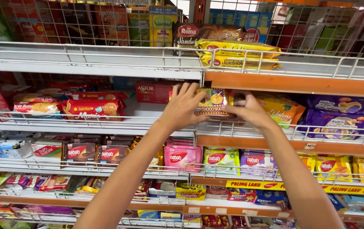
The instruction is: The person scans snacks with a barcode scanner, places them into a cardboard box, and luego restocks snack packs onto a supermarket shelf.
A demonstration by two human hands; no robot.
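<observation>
Both my forearms reach up and forward, wrists bent inward. My left hand [182, 106] curls its fingers over the top left edge of a brown-and-yellow biscuit packet [212, 103], and my right hand [249, 111] clasps its right end. The packet sits just behind the wire rail [232, 129] of the shelf, beside a yellow wafer pack [285, 111].

open gap on white shelf [148, 114] left of brown biscuit pack [210, 104], wire rail [216, 127] along front edge, orange shelf edge [292, 83] low overhead, yellow bag [284, 111] crowding right
</observation>
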